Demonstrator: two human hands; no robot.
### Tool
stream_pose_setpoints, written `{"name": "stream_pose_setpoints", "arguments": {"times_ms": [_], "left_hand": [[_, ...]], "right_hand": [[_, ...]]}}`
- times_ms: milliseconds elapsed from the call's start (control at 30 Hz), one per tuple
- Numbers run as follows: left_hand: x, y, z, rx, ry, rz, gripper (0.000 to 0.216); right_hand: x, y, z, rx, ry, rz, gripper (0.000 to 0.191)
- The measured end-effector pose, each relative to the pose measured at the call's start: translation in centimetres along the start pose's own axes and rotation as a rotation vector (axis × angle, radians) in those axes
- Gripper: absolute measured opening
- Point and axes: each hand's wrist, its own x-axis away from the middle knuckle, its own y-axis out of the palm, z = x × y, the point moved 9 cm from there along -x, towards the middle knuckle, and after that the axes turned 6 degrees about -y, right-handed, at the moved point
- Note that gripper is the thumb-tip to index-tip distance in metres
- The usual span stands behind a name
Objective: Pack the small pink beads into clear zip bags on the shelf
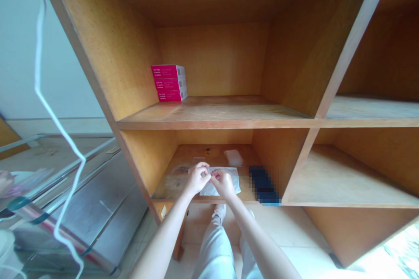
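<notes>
Close together over the lower shelf are my left hand (199, 178) and my right hand (223, 182), fingertips nearly meeting. Both are pinched closed; whatever is between the fingers is too small to make out. Beneath them a white sheet or flat packet (233, 178) lies near the shelf's front edge. Behind it rests a small whitish flat piece (233, 157), and a thin clear strip (198, 158) lies just behind my left hand.
A blurred-out dark object (263, 184) lies at the right of the lower shelf (170, 187). Three stacked pink boxes (169, 83) stand on the upper shelf. At left hang a white cable (62, 126) and a metal cart (108, 196); another person's hand (5, 182) shows at the edge.
</notes>
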Motion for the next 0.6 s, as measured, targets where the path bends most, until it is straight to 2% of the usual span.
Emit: {"name": "stream_pose_setpoints", "arguments": {"times_ms": [233, 367, 433, 533, 600], "left_hand": [[0.1, -0.5, -0.9, -0.094, -0.065, 0.07, 0.016], [0.1, -0.1, -0.9, -0.129, -0.063, 0.037, 0.017], [0.1, 0.2, -0.8, -0.148, -0.068, 0.008, 0.019], [0.0, 0.3, -0.9, -0.186, -0.084, 0.0, 0.02], [-0.1, 0.2, -1.0, -0.2, -0.097, 0.009, 0.021]], "right_hand": [[-0.3, -1.0, 1.0, 0.196, 0.021, 0.104, 0.01], [-0.4, -0.6, 1.4, 0.266, 0.009, 0.054, 0.013], [-0.4, -0.2, 1.2, 0.272, -0.022, 0.026, 0.012], [-0.2, -0.2, 0.2, 0.272, -0.11, 0.054, 0.007], [-0.1, 0.0, -0.6, 0.248, -0.185, 0.043, 0.012]]}}
